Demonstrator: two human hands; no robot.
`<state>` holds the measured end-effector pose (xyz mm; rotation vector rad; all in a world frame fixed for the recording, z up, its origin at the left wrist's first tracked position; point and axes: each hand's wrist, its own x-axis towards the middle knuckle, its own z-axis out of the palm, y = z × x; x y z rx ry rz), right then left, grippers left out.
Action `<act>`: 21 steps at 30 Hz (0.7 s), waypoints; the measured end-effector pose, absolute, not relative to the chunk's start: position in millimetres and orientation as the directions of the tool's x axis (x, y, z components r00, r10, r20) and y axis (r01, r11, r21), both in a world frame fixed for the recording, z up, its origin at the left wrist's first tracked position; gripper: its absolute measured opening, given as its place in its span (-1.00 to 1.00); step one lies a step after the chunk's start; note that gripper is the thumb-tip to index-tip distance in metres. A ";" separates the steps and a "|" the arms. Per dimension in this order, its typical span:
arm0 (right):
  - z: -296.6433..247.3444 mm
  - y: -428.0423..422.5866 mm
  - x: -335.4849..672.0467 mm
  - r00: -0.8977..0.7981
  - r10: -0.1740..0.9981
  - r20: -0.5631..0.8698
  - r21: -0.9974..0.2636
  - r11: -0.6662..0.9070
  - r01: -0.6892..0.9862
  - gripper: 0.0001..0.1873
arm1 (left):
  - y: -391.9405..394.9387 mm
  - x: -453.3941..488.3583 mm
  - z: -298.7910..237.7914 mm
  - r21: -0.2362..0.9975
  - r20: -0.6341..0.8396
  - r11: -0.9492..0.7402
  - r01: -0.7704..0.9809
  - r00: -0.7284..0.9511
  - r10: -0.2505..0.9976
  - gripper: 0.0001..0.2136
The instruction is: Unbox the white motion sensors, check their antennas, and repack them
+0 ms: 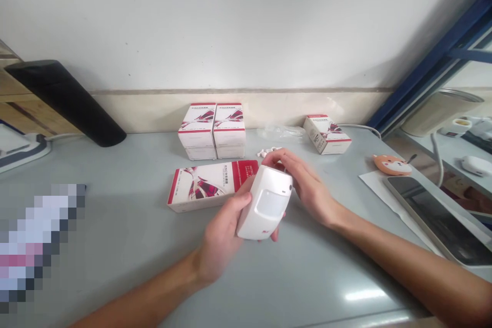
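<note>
A white motion detector (268,203) with a curved lens window is held above the table, tilted, its front facing me. My left hand (226,225) is closed around its left side and back, with fingertips showing past the lower right edge. At its upper right edge, my right hand (307,182) is closed on the detector with bent fingers; the fingertips are partly hidden behind it. Just behind lies a long white and red box (207,184), partly covered by the left hand and detector. Small white plastic parts (265,152) rest beyond the fingers.
Two upright boxes (196,130) stand by the wall, with clear plastic bags (282,133) and another box (326,134) to their right. A black cylinder (69,102) leans at left near a blurred-out object (38,241). An orange animal-shaped pouch (392,165) and a dark-screened device (438,220) lie right.
</note>
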<state>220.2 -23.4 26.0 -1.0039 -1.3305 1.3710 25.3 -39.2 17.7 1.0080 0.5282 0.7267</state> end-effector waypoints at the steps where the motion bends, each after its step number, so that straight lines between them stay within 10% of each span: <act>1: 24.6 -23.9 219.1 -0.212 0.976 0.050 -0.998 0.041 -0.047 -0.57 | -39.4 25.0 17.6 0.896 -0.062 0.330 -0.296 0.653 0.755 -0.56; 12: 24.2 -23.1 219.2 -0.172 0.983 0.056 -0.990 0.077 0.115 -0.54 | -35.9 22.7 18.0 0.903 -0.033 0.311 -0.295 0.676 0.736 -0.50; 21: 22.9 -16.1 221.6 -0.350 0.932 -0.097 -0.981 -0.148 -0.122 -0.35 | -35.2 25.0 18.0 0.895 -0.069 0.336 -0.293 0.654 0.754 -0.52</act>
